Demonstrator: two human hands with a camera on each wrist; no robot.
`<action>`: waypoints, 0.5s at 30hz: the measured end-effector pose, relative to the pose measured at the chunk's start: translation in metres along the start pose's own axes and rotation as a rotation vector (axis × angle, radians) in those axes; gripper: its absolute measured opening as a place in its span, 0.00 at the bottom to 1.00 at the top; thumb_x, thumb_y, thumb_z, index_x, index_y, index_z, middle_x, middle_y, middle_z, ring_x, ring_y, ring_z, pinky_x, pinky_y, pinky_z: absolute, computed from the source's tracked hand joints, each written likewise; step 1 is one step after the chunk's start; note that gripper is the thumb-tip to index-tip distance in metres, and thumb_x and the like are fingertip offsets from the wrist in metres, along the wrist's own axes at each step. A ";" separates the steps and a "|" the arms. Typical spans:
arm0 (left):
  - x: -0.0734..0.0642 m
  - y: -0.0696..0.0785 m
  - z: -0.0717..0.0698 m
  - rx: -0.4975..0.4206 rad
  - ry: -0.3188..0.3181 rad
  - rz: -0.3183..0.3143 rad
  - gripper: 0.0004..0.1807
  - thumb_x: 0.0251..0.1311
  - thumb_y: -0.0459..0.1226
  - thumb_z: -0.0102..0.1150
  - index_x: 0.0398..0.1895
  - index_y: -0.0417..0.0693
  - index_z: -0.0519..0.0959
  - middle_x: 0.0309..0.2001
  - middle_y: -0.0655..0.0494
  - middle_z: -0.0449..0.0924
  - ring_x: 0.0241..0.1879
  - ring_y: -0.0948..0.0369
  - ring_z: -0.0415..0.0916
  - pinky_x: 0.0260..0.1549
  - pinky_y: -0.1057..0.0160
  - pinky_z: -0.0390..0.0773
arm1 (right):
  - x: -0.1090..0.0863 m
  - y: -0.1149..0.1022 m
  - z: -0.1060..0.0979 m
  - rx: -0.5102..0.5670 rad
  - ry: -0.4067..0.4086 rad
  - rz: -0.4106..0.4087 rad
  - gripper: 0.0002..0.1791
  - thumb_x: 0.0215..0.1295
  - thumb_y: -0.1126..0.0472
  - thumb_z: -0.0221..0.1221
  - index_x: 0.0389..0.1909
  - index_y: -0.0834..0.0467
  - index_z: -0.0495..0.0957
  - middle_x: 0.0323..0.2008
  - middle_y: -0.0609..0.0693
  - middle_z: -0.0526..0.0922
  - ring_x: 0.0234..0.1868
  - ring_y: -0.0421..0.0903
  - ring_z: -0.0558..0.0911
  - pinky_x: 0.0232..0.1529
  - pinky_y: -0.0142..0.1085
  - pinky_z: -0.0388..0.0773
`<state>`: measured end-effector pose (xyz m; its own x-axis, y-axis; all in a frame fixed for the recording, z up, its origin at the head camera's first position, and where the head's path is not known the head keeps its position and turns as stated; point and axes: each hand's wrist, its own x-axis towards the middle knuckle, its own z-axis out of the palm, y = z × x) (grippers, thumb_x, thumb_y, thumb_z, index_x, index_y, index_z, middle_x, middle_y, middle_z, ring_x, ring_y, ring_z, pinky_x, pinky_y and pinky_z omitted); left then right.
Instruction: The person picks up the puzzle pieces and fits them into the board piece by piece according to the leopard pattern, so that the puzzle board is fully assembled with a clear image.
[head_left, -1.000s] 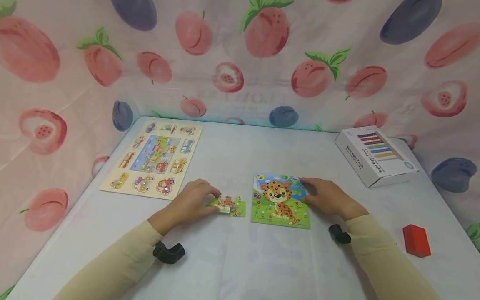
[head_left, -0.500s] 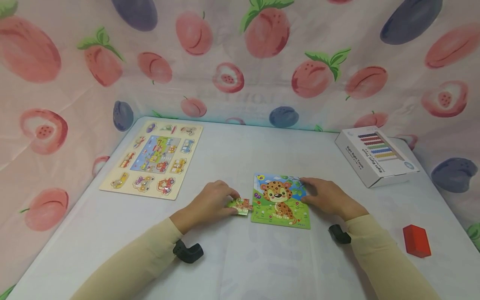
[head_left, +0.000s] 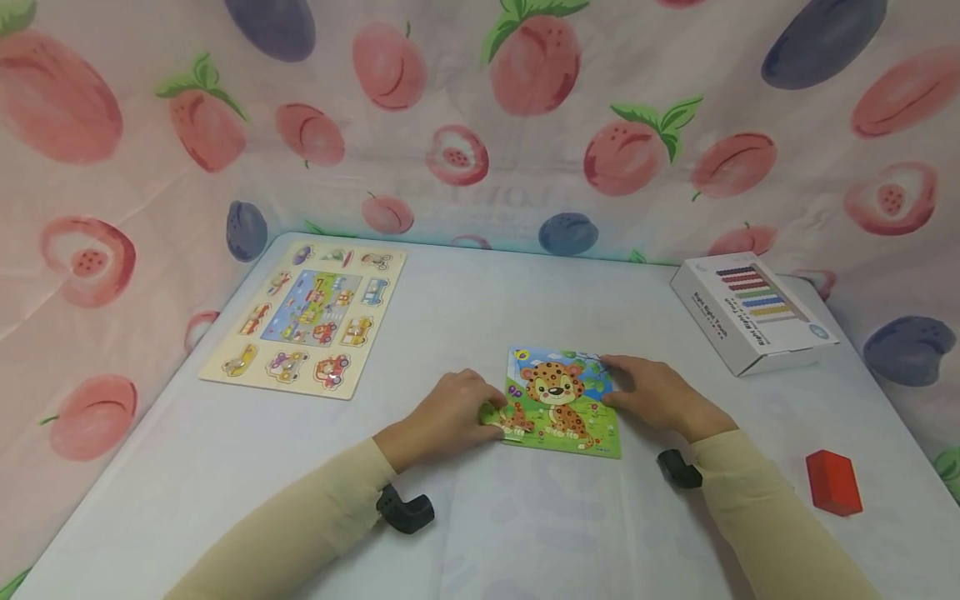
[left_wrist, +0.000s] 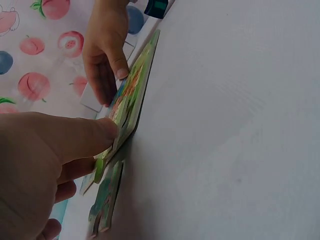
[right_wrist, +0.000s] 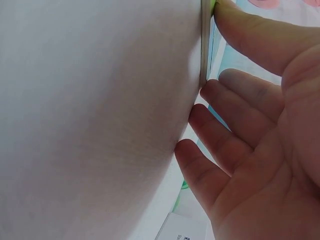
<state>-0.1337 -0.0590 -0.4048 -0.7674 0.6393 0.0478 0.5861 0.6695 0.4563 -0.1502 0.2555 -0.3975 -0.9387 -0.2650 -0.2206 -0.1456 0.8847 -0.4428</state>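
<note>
My left hand (head_left: 450,417) pinches a jigsaw piece (head_left: 517,419) with green grass and spotted orange fur between thumb and fingers. The piece overlaps the lower left corner of a square leopard puzzle board (head_left: 564,375) in the head view. From the left wrist, the thumb lies on top of the piece, close over the board. Another thin jigsaw piece (left_wrist: 107,197) lies on the table beside the board, hidden by the left hand in the head view. My right hand (head_left: 663,398) rests at the board's right edge, thumb and fingertips touching it, fingers extended.
A wooden vehicle puzzle board (head_left: 217,358) lies at the back left. At the back right stands a white box (head_left: 750,312) with coloured stripes on top. A red block (head_left: 834,483) sits beyond the right forearm. A fruit-print curtain (head_left: 525,158) hangs behind the table.
My left hand has carried the pinched piece rightward from the table left of the leopard board to over its lower left corner. The right hand and the board have stayed in place.
</note>
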 end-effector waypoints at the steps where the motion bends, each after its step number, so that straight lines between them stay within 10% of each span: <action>1: 0.001 0.001 0.001 0.001 0.002 0.004 0.19 0.55 0.44 0.74 0.48 0.47 0.86 0.41 0.58 0.83 0.48 0.58 0.74 0.52 0.54 0.70 | 0.000 0.000 0.000 0.001 0.001 0.000 0.36 0.66 0.54 0.65 0.71 0.63 0.66 0.69 0.66 0.67 0.70 0.68 0.62 0.67 0.62 0.58; 15: 0.013 0.016 0.010 0.042 -0.005 0.055 0.19 0.56 0.45 0.73 0.48 0.48 0.86 0.41 0.60 0.84 0.47 0.60 0.73 0.50 0.58 0.70 | 0.000 0.000 0.000 -0.012 0.002 -0.008 0.36 0.66 0.55 0.65 0.71 0.63 0.66 0.69 0.67 0.67 0.70 0.69 0.62 0.67 0.62 0.58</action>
<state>-0.1319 -0.0364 -0.4061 -0.7327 0.6772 0.0677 0.6377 0.6484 0.4158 -0.1504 0.2554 -0.3977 -0.9381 -0.2714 -0.2153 -0.1571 0.8872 -0.4338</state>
